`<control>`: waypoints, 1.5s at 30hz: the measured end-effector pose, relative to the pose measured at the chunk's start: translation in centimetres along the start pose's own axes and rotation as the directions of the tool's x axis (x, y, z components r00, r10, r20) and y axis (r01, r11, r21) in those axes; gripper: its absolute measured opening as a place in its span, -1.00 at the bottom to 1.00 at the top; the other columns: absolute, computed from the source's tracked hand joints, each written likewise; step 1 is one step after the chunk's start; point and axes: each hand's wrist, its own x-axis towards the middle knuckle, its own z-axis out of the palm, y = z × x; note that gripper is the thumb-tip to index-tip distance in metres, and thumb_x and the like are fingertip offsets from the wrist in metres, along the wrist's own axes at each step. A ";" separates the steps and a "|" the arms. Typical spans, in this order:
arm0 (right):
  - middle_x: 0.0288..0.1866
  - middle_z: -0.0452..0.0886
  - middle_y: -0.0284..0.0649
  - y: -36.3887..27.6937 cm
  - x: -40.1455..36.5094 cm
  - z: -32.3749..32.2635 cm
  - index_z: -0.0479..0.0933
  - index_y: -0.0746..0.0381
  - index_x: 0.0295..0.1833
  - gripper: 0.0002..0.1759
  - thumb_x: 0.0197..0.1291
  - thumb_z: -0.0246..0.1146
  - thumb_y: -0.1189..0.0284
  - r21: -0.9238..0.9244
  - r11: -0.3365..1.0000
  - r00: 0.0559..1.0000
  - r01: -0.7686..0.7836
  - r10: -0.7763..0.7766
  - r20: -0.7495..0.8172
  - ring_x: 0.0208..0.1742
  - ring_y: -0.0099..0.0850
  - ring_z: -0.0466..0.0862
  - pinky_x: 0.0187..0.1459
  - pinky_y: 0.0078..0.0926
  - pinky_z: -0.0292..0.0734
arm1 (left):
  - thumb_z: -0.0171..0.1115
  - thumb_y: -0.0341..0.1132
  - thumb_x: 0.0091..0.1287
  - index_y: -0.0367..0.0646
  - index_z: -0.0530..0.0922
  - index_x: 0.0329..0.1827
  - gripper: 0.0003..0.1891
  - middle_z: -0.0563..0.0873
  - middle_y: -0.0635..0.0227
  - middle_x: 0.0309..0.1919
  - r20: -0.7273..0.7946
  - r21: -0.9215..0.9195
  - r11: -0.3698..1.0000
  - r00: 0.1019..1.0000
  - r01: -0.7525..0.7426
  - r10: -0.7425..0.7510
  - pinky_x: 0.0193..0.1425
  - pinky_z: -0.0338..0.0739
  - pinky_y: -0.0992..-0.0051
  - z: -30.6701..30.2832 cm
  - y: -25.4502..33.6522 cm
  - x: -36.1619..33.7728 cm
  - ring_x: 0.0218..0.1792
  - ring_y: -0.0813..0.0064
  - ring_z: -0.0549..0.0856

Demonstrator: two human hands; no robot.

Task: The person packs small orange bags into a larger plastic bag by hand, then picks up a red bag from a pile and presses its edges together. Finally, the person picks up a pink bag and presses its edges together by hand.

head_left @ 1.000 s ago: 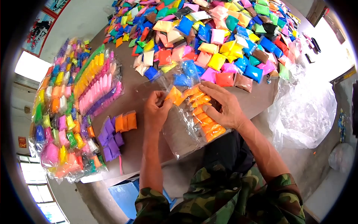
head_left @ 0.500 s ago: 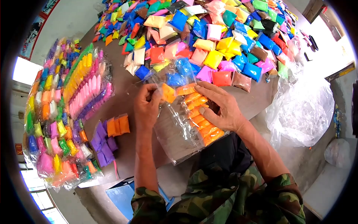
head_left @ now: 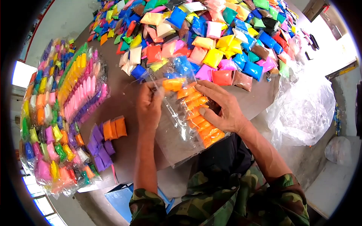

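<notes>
A clear plastic bag (head_left: 169, 139) lies at the table's near edge, with a row of orange packets (head_left: 198, 113) inside along its right side. One more orange packet (head_left: 174, 84) is at the top of the row, lying sideways. My left hand (head_left: 150, 101) is pinched at the bag's upper left edge, beside that packet; its fingertips are slightly blurred. Over the right side of the row lies my right hand (head_left: 222, 105), fingers spread, thumb pressing on the packets through the plastic.
A large heap of coloured packets (head_left: 213, 57) covers the back of the table (head_left: 126, 150). Filled bags (head_left: 49, 113) lie at the left, near loose purple packets (head_left: 101, 150) and orange packets (head_left: 114, 128). A crumpled clear bag (head_left: 301, 113) hangs at the right.
The top orange packet has turned and moved right, up against the row's top end. My left hand stays at the bag's edge. The whole view has shifted slightly.
</notes>
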 end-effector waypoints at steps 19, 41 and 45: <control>0.67 0.47 0.10 0.1 0.1 -0.3 0.45 0.16 0.67 -0.15 0.25 0.45 0.27 0.000 1.000 1.000 -0.002 0.002 0.002 0.53 0.11 0.61 0.50 -0.11 0.55 | 0.44 -0.58 0.43 -0.19 0.77 0.16 -0.72 0.91 0.19 -0.02 0.203 0.452 0.846 0.956 -0.282 0.210 0.14 0.73 0.39 1.9 0.3 0.2 0.03 0.37 0.89; 0.68 0.46 0.00 0.8 -0.3 0.3 0.46 0.17 0.66 -0.17 0.25 0.42 0.27 -0.079 0.993 0.995 0.084 -0.089 -0.054 0.50 0.03 0.63 0.39 -0.20 0.63 | 0.36 -0.59 0.46 -0.26 0.76 0.24 -0.68 0.87 0.01 0.04 0.219 0.545 0.797 0.962 -0.261 0.165 0.25 0.71 0.27 0.9 -0.9 -0.4 0.09 0.11 0.87; 0.69 0.46 0.00 0.8 -0.2 0.6 0.45 0.16 0.66 -0.16 0.26 0.43 0.26 0.002 0.999 0.998 0.052 -0.052 -0.030 0.56 0.05 0.58 0.48 -0.16 0.57 | 0.32 -0.59 0.49 -0.28 0.74 0.28 -0.68 0.85 0.01 0.13 0.255 0.635 0.731 0.961 -0.248 0.105 0.32 0.70 0.25 1.2 1.5 -1.0 0.15 0.05 0.85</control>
